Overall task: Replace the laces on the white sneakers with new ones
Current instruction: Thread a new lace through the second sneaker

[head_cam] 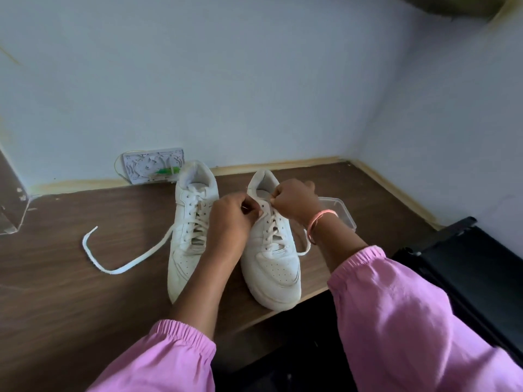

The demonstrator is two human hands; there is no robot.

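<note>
Left hand (pixel 229 213) and right hand (pixel 293 200): both curled tight, fingertips pinching lace ends at the top eyelets of the right sneaker (pixel 271 250); the exact strand in each pinch is too small to tell. Left sneaker (pixel 186 236) stands just beside it, toes toward the viewer, one lace (pixel 119 267) trailing loose leftward over the table (pixel 70 292). Right sneaker's toe sits at the table's near edge. Clear box (pixel 341 212) behind the right wrist. Walls meet in a corner beyond the sneakers; bare tabletop at left.
</note>
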